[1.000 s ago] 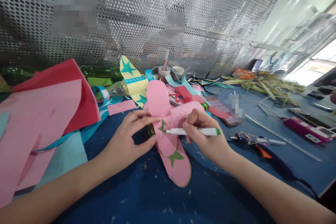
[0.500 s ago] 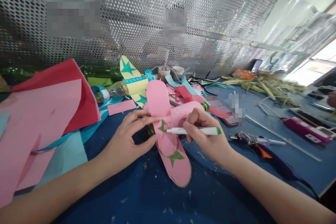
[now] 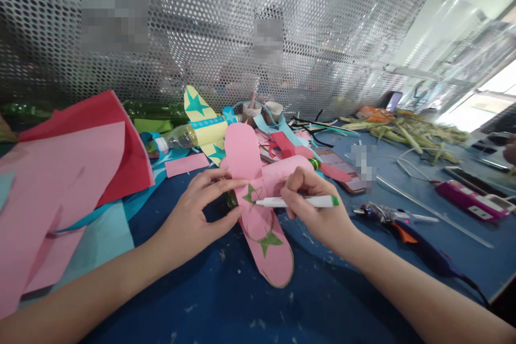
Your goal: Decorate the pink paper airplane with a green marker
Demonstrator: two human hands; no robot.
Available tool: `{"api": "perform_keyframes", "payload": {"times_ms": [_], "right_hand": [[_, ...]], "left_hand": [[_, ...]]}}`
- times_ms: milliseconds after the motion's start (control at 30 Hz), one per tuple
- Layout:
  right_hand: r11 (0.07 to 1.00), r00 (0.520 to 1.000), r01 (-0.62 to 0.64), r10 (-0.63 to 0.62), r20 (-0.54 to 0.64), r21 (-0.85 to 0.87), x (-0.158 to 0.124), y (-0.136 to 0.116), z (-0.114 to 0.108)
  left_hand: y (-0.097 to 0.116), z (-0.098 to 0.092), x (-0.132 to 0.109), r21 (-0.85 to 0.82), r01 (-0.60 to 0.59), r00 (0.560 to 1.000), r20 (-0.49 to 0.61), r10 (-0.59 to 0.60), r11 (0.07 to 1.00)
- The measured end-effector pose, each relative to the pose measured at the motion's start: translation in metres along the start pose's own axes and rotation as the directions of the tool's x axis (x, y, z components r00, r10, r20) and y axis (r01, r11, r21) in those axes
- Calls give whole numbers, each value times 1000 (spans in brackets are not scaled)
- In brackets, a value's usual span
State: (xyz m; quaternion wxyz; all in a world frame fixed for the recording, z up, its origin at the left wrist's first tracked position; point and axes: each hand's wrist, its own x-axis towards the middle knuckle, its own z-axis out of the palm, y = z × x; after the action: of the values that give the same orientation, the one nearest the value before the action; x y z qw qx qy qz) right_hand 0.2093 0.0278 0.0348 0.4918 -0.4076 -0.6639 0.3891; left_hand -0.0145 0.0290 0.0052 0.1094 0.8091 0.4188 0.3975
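A toy plane (image 3: 242, 156) made of pink paper around a green bottle lies in front of me, its long wing pointing toward me. Green stars and pencil outlines mark the pink paper. My left hand (image 3: 205, 201) steadies it from the left, fingertips and thumb pressed on the paper beside the bottle's end. Between the thumb and fingers of my right hand (image 3: 312, 199) is a white marker (image 3: 296, 202) with a green end. The marker's tip meets the paper at the edge of a partly filled star.
Pink and red paper sheets (image 3: 76, 166) lie at left. Behind the plane are a yellow bottle plane (image 3: 207, 130), paper scraps (image 3: 284, 142) and cups (image 3: 252, 110). A glue gun (image 3: 423, 247), a glue stick (image 3: 435, 212) and a purple power strip (image 3: 470, 200) lie at right. Perforated metal (image 3: 209, 27) stands behind.
The marker's tip has shifted very slightly along the star's edge. My left hand and the pink plane stay in place.
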Motion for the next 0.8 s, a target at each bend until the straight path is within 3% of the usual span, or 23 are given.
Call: {"api": "perform_keyframes", "payload": {"times_ms": [800], "right_hand": [[1000,1000,22,-22,5,1,0,2,0]], "left_hand": [[0,0,-1,7,-4,1000,-3,4,1000]]}}
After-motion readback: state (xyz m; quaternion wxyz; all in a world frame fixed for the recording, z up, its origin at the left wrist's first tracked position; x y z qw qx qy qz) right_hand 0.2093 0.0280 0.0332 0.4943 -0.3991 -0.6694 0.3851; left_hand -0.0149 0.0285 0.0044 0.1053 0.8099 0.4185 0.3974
